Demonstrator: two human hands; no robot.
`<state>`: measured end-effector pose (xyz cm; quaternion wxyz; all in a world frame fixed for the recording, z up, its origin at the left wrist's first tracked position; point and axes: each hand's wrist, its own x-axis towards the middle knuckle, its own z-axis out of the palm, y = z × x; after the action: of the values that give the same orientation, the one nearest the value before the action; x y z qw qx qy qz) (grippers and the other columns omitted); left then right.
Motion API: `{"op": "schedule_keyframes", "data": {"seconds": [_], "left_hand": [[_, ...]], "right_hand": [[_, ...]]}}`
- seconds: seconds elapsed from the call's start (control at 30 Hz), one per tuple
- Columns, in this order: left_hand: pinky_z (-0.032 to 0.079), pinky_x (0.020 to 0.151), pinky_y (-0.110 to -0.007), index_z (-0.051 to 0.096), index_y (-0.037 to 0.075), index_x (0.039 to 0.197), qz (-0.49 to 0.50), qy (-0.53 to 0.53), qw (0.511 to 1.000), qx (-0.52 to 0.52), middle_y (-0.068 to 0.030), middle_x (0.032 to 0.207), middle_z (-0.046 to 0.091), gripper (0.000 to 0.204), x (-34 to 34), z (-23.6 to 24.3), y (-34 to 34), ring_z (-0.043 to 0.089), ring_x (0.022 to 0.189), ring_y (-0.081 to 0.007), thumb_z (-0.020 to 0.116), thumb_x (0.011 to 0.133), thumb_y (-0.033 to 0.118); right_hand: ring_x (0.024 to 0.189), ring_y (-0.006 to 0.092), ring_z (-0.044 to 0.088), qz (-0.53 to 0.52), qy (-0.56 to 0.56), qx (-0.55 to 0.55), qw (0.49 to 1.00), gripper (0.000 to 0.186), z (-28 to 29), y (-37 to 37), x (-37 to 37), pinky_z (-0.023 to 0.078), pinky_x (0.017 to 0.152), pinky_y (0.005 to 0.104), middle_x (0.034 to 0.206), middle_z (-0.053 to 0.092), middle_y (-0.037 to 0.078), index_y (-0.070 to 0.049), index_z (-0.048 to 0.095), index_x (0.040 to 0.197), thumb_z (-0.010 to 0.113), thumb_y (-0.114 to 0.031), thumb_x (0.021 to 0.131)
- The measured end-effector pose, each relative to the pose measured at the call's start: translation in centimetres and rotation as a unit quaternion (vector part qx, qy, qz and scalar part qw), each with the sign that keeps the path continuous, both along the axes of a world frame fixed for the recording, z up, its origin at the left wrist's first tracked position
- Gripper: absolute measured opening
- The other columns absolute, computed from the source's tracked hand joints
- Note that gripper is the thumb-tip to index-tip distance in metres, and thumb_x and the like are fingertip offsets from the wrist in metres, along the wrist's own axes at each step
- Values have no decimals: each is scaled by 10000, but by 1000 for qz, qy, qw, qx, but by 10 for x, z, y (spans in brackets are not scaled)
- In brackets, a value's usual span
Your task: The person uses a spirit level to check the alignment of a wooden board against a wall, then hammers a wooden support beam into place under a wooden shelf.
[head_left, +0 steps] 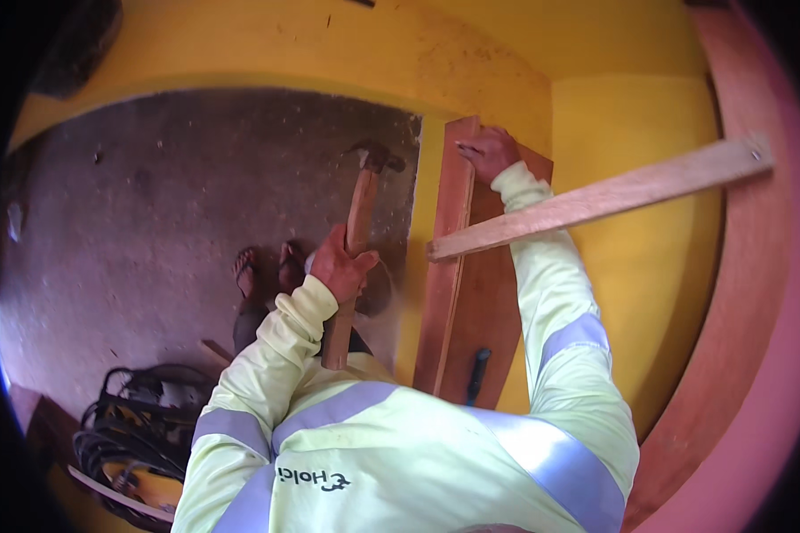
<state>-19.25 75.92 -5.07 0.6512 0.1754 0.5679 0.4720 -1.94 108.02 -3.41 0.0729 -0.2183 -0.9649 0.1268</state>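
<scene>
My left hand (338, 266) is closed round the wooden handle of a claw hammer (358, 209), whose dark head points up the picture. My right hand (489, 153) is closed at the upper end of a reddish wooden board (446, 311), fingertips against it; whatever they pinch, if anything, is too small to make out. A pale wooden batten (622, 186) crosses above my right forearm, from the board to the curved-looking wooden piece (720, 346) on the right. A dark elongated handle (478, 373) shows on the brown panel (498, 302) beside the board.
Yellow walls (631, 115) surround the woodwork, with pink wall at the far right. A concrete floor (124, 222) lies on the left, with my sandalled feet (249, 271) on it. Coiled black cables (124, 426) and loose wood strips (116, 489) are at the lower left.
</scene>
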Motion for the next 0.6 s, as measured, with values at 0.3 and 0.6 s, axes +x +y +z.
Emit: {"op": "schedule_keyframes", "data": {"seconds": [0.3,0.6], "left_hand": [[454,428,-357,397,-12,983,33,78,996,30,-112,680,506,359,46,-55,25,537,470,-203,627,781,175],[477,431,-350,351,-13,990,64,-96,993,4,-114,665,505,353,54,-30,41,569,478,-205,606,791,128]], "right_hand": [[861,278,585,126,-438,66,888,117,-36,7,-42,396,884,401,784,671,37,-252,747,833,657,-249,759],[919,221,584,105,-453,36,885,135,-30,2,-40,137,1089,509,805,691,-6,-278,749,844,632,-264,780]]}}
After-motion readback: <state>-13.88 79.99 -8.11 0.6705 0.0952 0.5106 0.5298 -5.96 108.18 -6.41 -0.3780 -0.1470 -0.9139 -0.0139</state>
